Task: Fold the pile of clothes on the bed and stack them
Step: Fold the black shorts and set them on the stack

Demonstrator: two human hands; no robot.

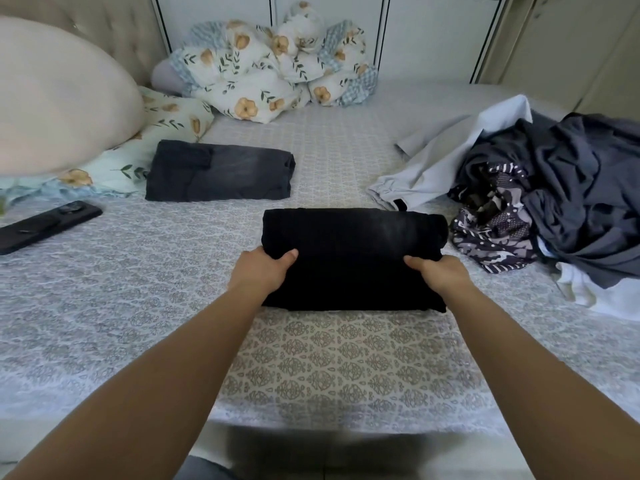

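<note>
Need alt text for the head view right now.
Both hands, left hand and right hand, grip a folded black garment on the bed. Folded dark jeans lie beyond-left; unfolded clothes pile at right.

Bed (104, 306), patterned sheet: folded grey jeans (220, 174), folded black garment (349, 258), unfolded clothes pile (540, 199), phone (45, 225), pillows (55, 95), floral duvet (273, 67).

A folded garment (353, 258) lies in the middle of the bed (138, 306), with one hand on each side of it. Behind it to the left lies a second folded garment (218, 171). A phone (45, 226) lies near the left edge. The pile of clothes (540, 199) sits by the right edge. A bunched blanket (273, 64) lies at the far edge.
</note>
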